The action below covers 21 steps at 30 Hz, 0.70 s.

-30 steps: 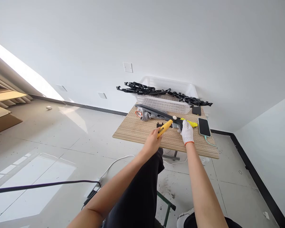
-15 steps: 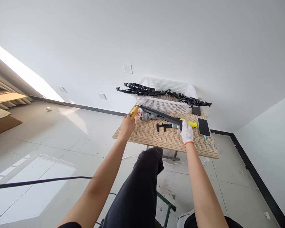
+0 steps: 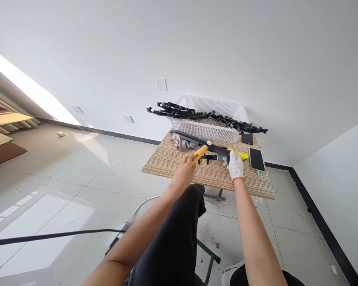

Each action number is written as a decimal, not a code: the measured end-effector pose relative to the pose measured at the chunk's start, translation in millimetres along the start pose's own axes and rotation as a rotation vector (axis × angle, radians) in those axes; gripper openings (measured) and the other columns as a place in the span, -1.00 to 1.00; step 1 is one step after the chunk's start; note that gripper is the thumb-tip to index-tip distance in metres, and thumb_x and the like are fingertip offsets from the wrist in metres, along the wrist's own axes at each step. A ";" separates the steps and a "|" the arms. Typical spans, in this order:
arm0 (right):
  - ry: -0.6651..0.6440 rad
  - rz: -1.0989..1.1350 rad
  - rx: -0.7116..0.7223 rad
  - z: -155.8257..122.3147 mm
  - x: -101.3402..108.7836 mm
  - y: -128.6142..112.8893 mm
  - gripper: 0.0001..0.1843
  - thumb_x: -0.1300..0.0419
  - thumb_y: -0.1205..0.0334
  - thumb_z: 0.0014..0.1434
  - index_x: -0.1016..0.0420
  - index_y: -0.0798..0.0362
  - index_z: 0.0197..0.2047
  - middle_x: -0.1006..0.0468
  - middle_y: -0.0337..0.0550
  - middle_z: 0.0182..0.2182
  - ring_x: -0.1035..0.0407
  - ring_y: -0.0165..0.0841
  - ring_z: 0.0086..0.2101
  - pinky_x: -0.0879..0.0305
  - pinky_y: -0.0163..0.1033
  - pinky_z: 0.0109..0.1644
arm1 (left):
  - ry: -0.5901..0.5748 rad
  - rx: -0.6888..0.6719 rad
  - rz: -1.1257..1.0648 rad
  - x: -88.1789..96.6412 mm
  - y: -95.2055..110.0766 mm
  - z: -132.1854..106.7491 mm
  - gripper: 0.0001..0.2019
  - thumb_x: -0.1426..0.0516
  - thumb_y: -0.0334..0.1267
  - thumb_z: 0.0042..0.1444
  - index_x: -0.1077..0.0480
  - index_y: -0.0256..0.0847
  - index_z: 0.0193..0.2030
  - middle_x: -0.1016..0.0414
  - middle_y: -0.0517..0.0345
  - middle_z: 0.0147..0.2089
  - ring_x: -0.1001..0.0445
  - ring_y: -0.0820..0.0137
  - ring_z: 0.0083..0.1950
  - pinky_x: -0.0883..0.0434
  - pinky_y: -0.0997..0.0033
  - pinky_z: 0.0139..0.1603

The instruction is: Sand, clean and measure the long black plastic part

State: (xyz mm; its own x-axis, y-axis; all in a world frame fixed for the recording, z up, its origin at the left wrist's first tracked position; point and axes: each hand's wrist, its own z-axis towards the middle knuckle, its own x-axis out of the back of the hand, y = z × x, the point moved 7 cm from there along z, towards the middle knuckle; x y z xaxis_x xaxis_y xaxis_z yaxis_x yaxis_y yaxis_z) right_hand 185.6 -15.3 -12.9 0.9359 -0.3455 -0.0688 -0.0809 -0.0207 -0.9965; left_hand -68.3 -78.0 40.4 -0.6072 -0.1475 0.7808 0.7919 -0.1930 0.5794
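Note:
My bare left hand (image 3: 185, 171) is closed around a yellow-handled tool (image 3: 199, 154). The tool's small, round, pale head lies against or just over the middle of a long black plastic strip (image 3: 192, 139); its exact kind is unclear. In a white knit glove with an orange cuff, my right hand (image 3: 235, 165) grips the near right end of that strip, which slants across the table. Below the strip lies a black caliper (image 3: 209, 157), partly covered by the tool and my left hand. A crumpled grey-and-white glove (image 3: 183, 144) sits under the strip's left half.
A white plastic basket (image 3: 193, 128) heaped with black plastic parts (image 3: 179, 111) stands at the back of the wooden table (image 3: 164, 161). At the right lie a yellow tool (image 3: 241, 155), a phone with a cable (image 3: 257, 159) and another dark phone (image 3: 247, 138). My leg is under the table's front edge.
My left hand has moved right with the yellow-handled tool, from the strip's far left end to its middle. My right hand has stayed on the strip's right end.

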 end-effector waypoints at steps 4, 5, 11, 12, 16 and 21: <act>0.016 -0.036 0.022 1.0 2.1 -0.6 -0.54 -0.11 -0.24 0.19 -0.44 -0.01 -0.19 -0.51 -0.23 -0.50 -0.31 -0.46 -0.64 -0.08 -0.39 -0.69 | -0.088 -0.094 -0.056 -28.1 36.0 -14.8 -0.53 0.00 -0.30 0.35 -0.14 -0.25 0.37 -0.38 -0.21 0.20 -0.50 0.12 0.09 -0.49 0.20 -0.01; 0.014 -0.038 0.028 1.0 2.2 -1.2 -0.55 -0.12 -0.23 0.19 -0.44 -0.01 -0.19 -0.51 -0.23 -0.50 -0.32 -0.45 -0.63 -0.09 -0.39 -0.68 | -0.098 -0.110 -0.066 -33.1 41.7 -17.4 -0.54 0.00 -0.30 0.36 -0.13 -0.24 0.37 -0.38 -0.20 0.21 -0.50 0.13 0.10 -0.49 0.20 -0.01; 0.008 -0.044 0.039 -0.4 1.7 -3.3 -0.56 -0.09 -0.22 0.20 -0.45 0.00 -0.18 -0.49 -0.27 -0.53 -0.28 -0.48 -0.65 -0.06 -0.41 -0.69 | -0.078 -0.077 -0.079 -35.2 30.9 -18.0 -0.54 0.01 -0.29 0.35 -0.14 -0.23 0.37 -0.38 -0.21 0.21 -0.51 0.13 0.09 -0.49 0.20 -0.02; 0.004 -0.040 0.036 -0.7 1.2 -3.1 -0.57 -0.08 -0.21 0.21 -0.45 0.00 -0.19 -0.49 -0.27 -0.53 -0.27 -0.49 -0.67 -0.04 -0.41 -0.70 | -0.058 -0.052 -0.073 -30.9 22.1 -15.3 -0.54 0.00 -0.30 0.34 -0.14 -0.25 0.36 -0.38 -0.22 0.20 -0.51 0.12 0.09 -0.49 0.18 0.00; -0.013 0.001 0.027 -1.0 -1.3 -2.7 -0.60 -0.09 -0.17 0.23 -0.42 0.01 -0.23 -0.51 -0.23 -0.51 -0.28 -0.49 -0.66 0.01 -0.41 -0.71 | 0.056 0.069 -0.037 -5.8 -20.7 1.1 -0.55 0.02 -0.28 0.35 -0.17 -0.30 0.35 -0.40 -0.25 0.17 -0.50 0.07 0.10 -0.46 0.11 0.05; -0.018 0.057 0.025 -1.0 -2.6 -3.2 -0.61 -0.11 -0.17 0.22 -0.41 0.01 -0.26 -0.51 -0.19 -0.47 -0.37 -0.45 -0.57 0.01 -0.42 -0.71 | 0.102 0.242 0.053 23.4 -70.6 28.9 -0.51 0.03 -0.23 0.34 -0.15 -0.38 0.36 -0.38 -0.35 0.16 -0.50 -0.01 0.07 -0.47 0.05 -0.01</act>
State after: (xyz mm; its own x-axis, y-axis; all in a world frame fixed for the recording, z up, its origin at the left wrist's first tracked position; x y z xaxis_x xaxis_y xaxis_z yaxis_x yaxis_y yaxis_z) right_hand 183.1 -15.2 -9.4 0.9362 -0.3282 -0.1257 -0.1254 0.0221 -0.9919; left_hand -136.6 -39.8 24.5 -0.5582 -0.2504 0.7910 0.8079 0.0535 0.5870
